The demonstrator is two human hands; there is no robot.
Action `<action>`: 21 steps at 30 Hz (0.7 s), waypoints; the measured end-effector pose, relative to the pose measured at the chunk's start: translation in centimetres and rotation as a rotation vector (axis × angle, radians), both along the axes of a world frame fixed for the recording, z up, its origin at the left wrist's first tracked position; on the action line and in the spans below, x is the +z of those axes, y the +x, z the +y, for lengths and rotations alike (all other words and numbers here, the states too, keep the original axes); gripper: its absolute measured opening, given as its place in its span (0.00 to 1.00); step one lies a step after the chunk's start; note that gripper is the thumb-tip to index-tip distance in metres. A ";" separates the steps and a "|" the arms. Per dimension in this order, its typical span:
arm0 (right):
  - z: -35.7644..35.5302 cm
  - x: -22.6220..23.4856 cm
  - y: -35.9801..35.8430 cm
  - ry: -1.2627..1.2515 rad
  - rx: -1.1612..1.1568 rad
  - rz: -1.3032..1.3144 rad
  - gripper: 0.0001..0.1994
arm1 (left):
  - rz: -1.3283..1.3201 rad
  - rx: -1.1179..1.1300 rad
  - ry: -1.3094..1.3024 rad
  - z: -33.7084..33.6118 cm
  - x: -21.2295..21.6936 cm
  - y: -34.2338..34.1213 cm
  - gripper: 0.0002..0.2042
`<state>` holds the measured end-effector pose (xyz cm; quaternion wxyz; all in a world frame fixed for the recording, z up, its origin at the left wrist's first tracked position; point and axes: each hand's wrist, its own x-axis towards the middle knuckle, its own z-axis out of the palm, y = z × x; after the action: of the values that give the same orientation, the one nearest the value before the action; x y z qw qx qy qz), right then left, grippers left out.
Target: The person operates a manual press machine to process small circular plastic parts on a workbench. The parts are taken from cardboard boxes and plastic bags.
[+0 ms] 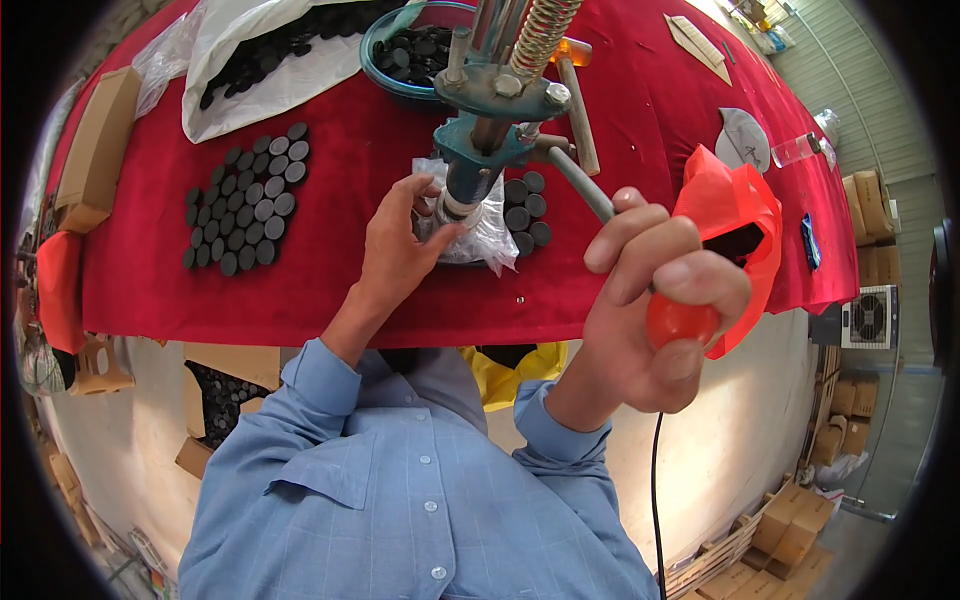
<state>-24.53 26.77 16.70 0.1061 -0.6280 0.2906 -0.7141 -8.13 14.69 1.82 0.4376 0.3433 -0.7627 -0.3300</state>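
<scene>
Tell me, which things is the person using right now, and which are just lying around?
In use:
- hand press, left hand at its base
- red knob of the press lever, gripped by the right hand
- clear plastic bag under the press
- small dark discs beside it

Lying about:
- laid-out patch of discs
- white bag of discs
- cardboard box
- orange plastic bag
</scene>
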 end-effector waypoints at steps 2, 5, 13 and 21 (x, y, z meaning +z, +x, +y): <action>0.3 -0.7 0.4 -0.011 -0.028 -0.035 0.21 | 0.002 -0.001 0.004 0.1 0.2 0.1 0.30; 0.4 -0.8 0.5 -0.009 -0.009 -0.042 0.20 | 0.014 -0.018 -0.004 0.1 0.4 0.1 0.29; -0.5 0.6 -0.3 -0.024 0.013 -0.017 0.20 | 0.040 -0.041 -0.010 -0.2 0.2 -0.4 0.27; -0.4 0.7 -0.4 0.016 0.021 0.008 0.21 | 0.054 -0.043 -0.008 -0.1 0.2 -0.6 0.27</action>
<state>-24.91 26.41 17.42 0.1174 -0.6331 0.2902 -0.7080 -8.70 14.60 2.05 0.4524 0.3160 -0.7591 -0.3453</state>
